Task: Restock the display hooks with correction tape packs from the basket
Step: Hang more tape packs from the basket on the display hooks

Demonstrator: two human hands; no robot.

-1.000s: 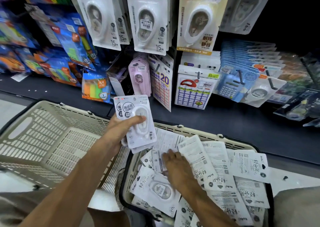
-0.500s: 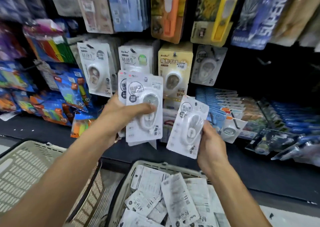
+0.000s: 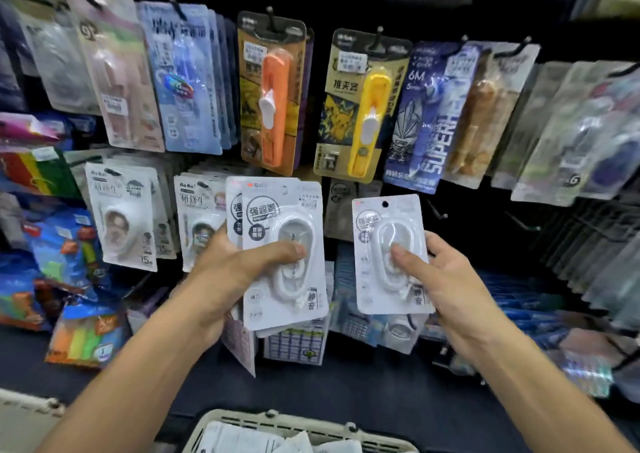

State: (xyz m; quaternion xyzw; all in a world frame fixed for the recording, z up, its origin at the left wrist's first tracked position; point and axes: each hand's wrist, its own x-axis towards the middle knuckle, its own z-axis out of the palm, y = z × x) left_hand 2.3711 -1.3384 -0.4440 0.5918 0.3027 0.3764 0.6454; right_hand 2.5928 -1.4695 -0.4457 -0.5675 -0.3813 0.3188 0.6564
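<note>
Both hands are rising from the basket (image 3: 304,421), left hand (image 3: 221,272) clamping a stack (image 3: 280,244), right hand (image 3: 446,276) pinching one pack (image 3: 388,244), whose hole should be lining up with the bare hook (image 3: 437,210) just right

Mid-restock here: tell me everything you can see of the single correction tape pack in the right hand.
The single pack is a white card with a clear plastic blister over an oval white tape dispenser. Dark round labels and grey print sit on its face, and a small round hang hole is punched near the top edge. It is held upright, face toward the camera, in front of the shelf's dark gap, not on any hook. The right hand grips its right edge, thumb pressed on the blister.
</note>
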